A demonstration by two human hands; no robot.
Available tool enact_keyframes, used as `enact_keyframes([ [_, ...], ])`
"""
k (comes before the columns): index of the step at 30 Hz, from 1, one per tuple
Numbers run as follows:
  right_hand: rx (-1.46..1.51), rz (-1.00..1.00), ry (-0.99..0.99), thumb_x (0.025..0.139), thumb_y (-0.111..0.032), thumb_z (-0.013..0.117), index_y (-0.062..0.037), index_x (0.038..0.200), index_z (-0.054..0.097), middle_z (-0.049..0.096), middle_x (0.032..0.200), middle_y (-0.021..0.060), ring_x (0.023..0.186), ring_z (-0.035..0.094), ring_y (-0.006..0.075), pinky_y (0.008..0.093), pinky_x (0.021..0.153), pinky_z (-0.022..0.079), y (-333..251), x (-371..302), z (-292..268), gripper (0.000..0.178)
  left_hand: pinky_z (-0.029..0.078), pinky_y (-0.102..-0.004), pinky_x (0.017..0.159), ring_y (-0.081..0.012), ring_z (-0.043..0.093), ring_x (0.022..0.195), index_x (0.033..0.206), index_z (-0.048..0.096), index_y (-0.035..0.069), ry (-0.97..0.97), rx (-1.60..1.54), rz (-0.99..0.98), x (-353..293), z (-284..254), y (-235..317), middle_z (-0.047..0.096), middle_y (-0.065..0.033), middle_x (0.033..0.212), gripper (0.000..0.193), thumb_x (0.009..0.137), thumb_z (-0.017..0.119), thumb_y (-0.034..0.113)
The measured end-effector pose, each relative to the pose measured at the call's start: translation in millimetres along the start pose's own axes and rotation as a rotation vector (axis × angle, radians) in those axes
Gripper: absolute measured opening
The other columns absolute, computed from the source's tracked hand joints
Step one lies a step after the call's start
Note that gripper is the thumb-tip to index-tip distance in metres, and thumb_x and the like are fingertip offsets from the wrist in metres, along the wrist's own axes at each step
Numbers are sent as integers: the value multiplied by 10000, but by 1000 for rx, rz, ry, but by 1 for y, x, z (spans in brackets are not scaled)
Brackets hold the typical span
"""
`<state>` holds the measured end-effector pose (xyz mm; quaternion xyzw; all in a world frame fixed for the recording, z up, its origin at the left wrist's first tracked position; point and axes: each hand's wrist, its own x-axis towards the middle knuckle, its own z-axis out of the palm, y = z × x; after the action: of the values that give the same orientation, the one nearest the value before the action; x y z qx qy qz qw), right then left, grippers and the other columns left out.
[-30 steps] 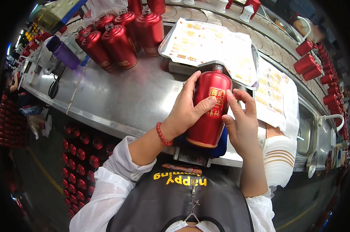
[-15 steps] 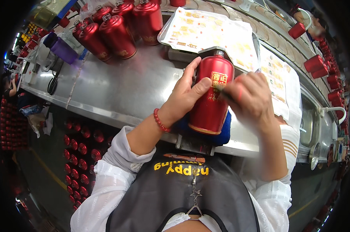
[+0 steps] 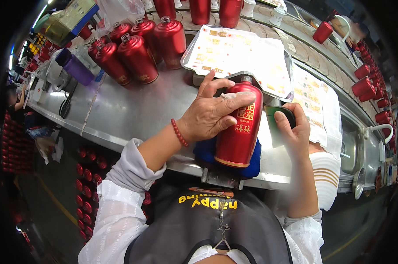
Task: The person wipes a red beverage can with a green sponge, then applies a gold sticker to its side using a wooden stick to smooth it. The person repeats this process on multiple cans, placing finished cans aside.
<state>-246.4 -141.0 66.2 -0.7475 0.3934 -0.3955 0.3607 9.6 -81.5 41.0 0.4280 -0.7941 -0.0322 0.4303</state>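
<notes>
A red bottle (image 3: pixel 237 138) with gold lettering and a clear glass neck lies tilted on a blue cloth (image 3: pixel 252 166) at the bench's front edge. My left hand (image 3: pixel 211 108) reaches over its left side, fingers spread, one stretched across the gold label and touching it. Something whitish shows by those fingers, too small to name. Just right of the bottle, my right hand (image 3: pixel 298 127) is closed on a flat, dark green scraper (image 3: pixel 276 115), held by its dark edge between thumb and fingers and apart from the bottle.
Behind the bottle lies a tray with a label sheet (image 3: pixel 234 48); another label sheet (image 3: pixel 311 94) is at its right. Several red bottles (image 3: pixel 137 59) and a purple bottle (image 3: pixel 76 68) stand at left. A conveyor (image 3: pixel 291 46) runs behind; a sink (image 3: pixel 350 149) is at right.
My right hand has moved off the label, down and right, and the scraper now shows. My left hand has loosened from the bottle's side and spread its fingers over the label.
</notes>
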Motion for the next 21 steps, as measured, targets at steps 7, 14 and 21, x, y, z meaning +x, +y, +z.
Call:
enact_keyframes([
  [7, -53, -72, -29, 907, -148, 704, -7, 965, 619, 648, 771, 64, 694, 570, 110, 272, 640, 479, -10, 2, -9, 174, 47, -515, 1255, -217, 516, 1206, 1301, 679, 201, -156, 172, 213, -4, -2, 26, 688, 11, 858, 543, 1022, 388, 564],
  [14, -210, -394, -648, 798, -123, 736, -19, 955, 675, 670, 798, 183, 751, 660, 372, 412, 682, 529, -65, 53, 10, 198, 73, -589, 1216, -332, 415, 1308, 1432, 498, 44, 92, 65, -89, -70, 18, 63, 636, -105, 1216, 800, 865, 672, 582],
  [21, -425, -454, -690, 831, -165, 670, -10, 868, 638, 652, 777, 230, 796, 658, 419, 475, 739, 537, -73, 71, 37, 162, 120, -672, 1150, -343, 402, 1325, 1527, 326, 0, 119, 206, -268, -80, 23, 71, 554, -155, 1375, 1005, 784, 788, 495],
])
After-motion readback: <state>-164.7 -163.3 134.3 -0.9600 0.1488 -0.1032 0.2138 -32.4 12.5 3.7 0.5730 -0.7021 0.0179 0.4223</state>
